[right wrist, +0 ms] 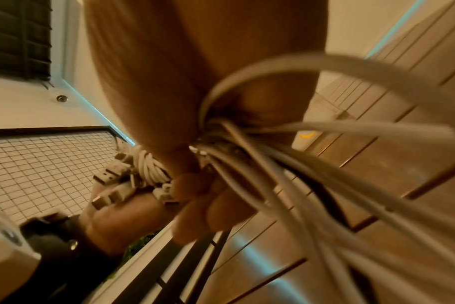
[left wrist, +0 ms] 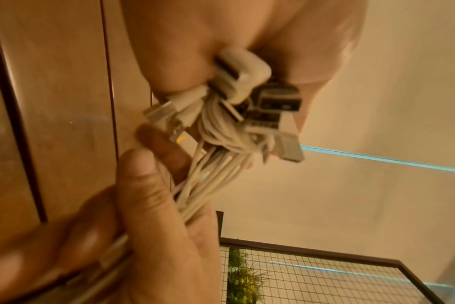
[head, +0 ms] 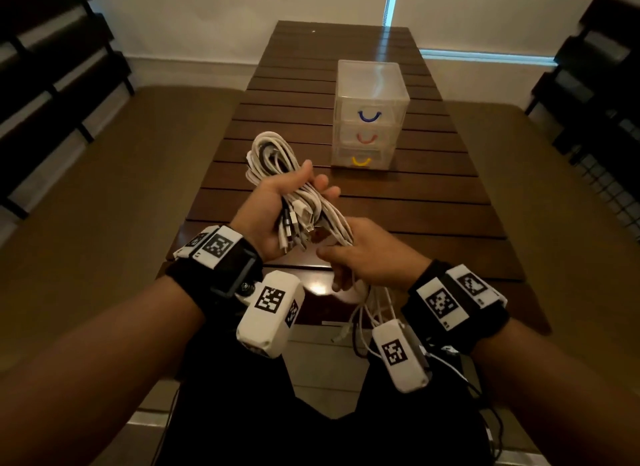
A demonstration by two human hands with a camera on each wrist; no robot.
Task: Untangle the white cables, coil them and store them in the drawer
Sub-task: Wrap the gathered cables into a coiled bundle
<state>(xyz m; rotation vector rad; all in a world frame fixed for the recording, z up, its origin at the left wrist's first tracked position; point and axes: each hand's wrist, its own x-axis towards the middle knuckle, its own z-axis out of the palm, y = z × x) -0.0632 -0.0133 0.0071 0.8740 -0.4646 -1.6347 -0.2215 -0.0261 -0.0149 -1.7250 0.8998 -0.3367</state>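
Dark slatted wood forms the table (head: 433, 202), where a clear drawer unit (head: 371, 115) stands, all three drawers closed. Above the near edge, the white cables (head: 273, 160) hang bundled; the left hand (head: 277, 205) grips their plug ends, the right hand (head: 360, 257) clasps the trailing strands.

No words, brand names or numbers can be read anywhere. The only signs are black-and-white square code markers (head: 270, 299) printed on the white camera housings and wrist bands (head: 440, 302); their patterns cannot be decoded by eye.
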